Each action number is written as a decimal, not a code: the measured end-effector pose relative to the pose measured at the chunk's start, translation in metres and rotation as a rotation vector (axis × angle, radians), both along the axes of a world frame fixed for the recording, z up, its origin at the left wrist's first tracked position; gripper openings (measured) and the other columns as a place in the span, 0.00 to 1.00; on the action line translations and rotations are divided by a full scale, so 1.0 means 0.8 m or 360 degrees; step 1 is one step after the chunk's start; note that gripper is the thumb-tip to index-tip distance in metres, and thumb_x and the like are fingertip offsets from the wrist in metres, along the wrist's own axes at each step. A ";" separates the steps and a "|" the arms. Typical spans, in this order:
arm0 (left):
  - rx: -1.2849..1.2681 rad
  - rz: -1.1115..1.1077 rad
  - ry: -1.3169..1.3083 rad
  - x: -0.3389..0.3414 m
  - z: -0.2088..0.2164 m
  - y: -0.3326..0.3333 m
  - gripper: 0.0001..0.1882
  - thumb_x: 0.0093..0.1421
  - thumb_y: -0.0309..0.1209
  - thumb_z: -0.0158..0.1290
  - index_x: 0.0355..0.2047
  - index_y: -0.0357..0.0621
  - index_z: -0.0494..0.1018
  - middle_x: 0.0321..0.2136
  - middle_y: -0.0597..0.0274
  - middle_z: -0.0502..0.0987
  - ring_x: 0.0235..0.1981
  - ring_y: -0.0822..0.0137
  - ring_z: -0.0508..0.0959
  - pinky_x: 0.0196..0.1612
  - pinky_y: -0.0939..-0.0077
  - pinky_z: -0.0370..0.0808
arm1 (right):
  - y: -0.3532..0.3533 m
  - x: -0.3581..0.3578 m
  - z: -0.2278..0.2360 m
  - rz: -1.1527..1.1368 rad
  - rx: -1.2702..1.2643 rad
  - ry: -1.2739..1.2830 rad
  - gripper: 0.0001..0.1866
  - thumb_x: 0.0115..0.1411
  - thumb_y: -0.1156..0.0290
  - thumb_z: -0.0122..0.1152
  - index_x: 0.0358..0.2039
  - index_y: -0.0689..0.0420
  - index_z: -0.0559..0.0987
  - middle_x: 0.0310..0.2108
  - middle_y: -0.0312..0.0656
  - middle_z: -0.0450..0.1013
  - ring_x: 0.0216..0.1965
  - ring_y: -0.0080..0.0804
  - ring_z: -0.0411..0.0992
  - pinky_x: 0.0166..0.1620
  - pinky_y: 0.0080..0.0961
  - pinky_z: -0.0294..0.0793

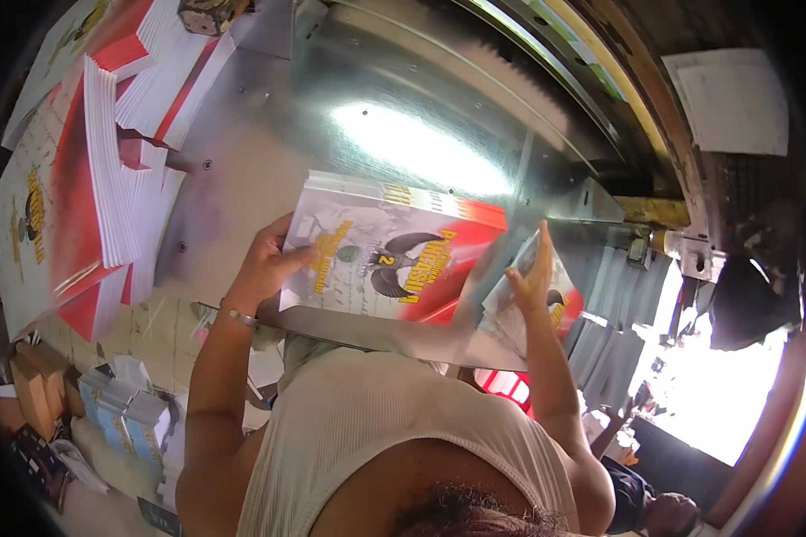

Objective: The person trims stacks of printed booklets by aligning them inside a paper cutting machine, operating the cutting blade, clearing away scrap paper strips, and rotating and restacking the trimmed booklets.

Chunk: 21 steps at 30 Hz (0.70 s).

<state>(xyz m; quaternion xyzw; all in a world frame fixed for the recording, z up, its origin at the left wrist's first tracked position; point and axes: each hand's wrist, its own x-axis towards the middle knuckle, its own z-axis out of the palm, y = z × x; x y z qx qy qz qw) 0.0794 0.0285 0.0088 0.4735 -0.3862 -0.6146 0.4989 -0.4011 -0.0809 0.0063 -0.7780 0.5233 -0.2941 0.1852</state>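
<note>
I see the left hand [264, 264] closed over the left edge of a stack of books [394, 255], thumb on the top cover: grey-white, with a red band at the right, yellow lettering and a dark winged emblem. The stack lies on the shiny metal table [421, 116]. The right hand [530, 273] grips a smaller bundle of the same covers [546, 300], fingers curled round it. More red-and-white book piles [116, 161] sit far left. Blue-grey bundles [121, 416] stand on the floor.
</note>
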 end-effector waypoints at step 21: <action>-0.0666 0.0498 -0.0542 0.168 0.101 -0.006 0.33 0.56 0.23 0.65 0.61 0.36 0.63 0.50 0.56 0.76 0.49 0.67 0.76 0.54 0.71 0.73 | -0.023 0.369 0.096 0.0457 0.0442 -0.1459 0.46 0.54 0.54 0.73 0.64 0.65 0.60 0.48 0.46 0.71 0.46 0.35 0.70 0.52 0.33 0.70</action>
